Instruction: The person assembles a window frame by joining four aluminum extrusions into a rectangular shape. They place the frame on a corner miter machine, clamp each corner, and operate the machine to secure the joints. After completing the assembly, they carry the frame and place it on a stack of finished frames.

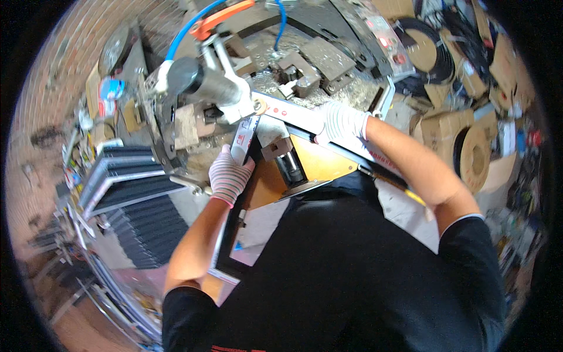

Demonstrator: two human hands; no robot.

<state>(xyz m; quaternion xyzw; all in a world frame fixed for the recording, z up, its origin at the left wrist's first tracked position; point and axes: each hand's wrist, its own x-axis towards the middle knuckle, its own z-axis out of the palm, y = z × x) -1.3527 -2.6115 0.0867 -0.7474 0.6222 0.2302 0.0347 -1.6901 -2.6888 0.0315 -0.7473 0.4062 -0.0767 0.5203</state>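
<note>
My left hand [230,176], in a white striped knit glove, is closed round the left metal profile bar [243,141] of an angled frame. My right hand [343,124], gloved alike, grips the right profile bar [288,114], its fingers over the white face. Both bars carry red print and meet in a corner at the head of a metal machine [234,97]. A black cylindrical cap [186,76] tops that machine part. Between the bars sits a steel block [278,150] above a dark cylinder [291,168], over a tan plate [322,158].
An orange lever [223,19] and a blue hose [186,32] rise at the back. To the left lie stacked dark angled frames [126,170]. Cardboard boxes [441,138] and black coils [437,50] crowd the right. Steel blocks [328,58] rest on the machine bed.
</note>
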